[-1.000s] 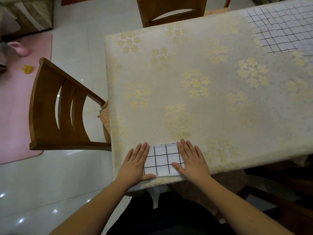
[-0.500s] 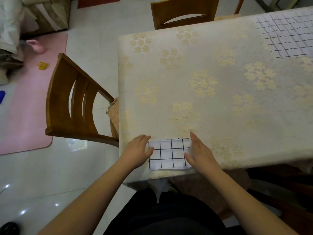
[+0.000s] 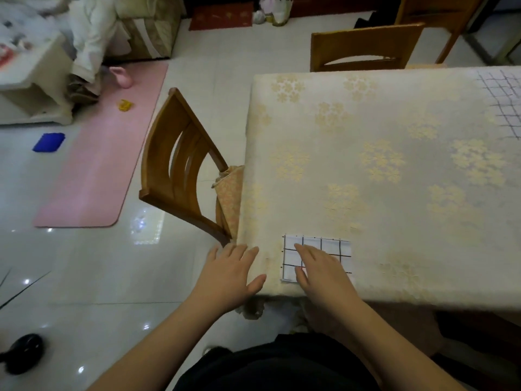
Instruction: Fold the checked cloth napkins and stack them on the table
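A folded white napkin with black checks (image 3: 331, 248) lies flat near the front left corner of the table (image 3: 394, 179), which wears a cream cloth with gold flowers. My right hand (image 3: 324, 273) rests flat on the napkin's lower half, fingers straight. My left hand (image 3: 232, 270) is off the napkin, spread open at the table's left corner edge, holding nothing. More checked cloth (image 3: 503, 98) lies unfolded at the far right of the table, cut off by the frame.
A wooden chair (image 3: 180, 176) stands tucked at the table's left side, another wooden chair (image 3: 363, 49) at the far side. A pink mat (image 3: 104, 153), a blue object (image 3: 48, 142) and a dark object (image 3: 24, 352) lie on the tiled floor to the left.
My left hand has left the napkin and moved left to the table corner. My right hand slid from the napkin's right edge onto its top. The view has swung left.
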A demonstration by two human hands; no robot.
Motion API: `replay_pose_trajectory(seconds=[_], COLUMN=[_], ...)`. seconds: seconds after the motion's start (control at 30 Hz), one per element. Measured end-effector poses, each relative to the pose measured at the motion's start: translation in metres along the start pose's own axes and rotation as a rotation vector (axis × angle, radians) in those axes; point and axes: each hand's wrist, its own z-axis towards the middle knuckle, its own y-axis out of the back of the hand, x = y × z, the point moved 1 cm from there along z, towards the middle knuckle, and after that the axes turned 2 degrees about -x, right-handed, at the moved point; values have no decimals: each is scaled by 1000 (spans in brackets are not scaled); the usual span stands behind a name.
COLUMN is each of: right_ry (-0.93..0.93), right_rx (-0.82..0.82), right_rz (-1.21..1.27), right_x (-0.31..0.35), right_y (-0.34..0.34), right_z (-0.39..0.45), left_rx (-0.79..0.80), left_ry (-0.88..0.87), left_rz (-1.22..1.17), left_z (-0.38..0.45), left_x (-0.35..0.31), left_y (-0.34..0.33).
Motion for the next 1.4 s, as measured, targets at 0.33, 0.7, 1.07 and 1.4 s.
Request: replay_pose_trajectory(seconds=[0.33,0.7,1.07,1.4], right_ry=[111,281,317,307], right_rx=[152,53,39,57], right_rz=[-138,-338,-252,-65], right_x=[141,338,389,414], right_y=[-5,-43,-40,3], right_z=[5,13,66,178], left_rx=[-83,-177,-154,-154], left_ry=[64,255,293,335], left_rz=[-139,-97,-202,-160], left_z=[-83,-181,-155,-63], left_x=[113,266,318,386], left_y=[12,-14,-16,48])
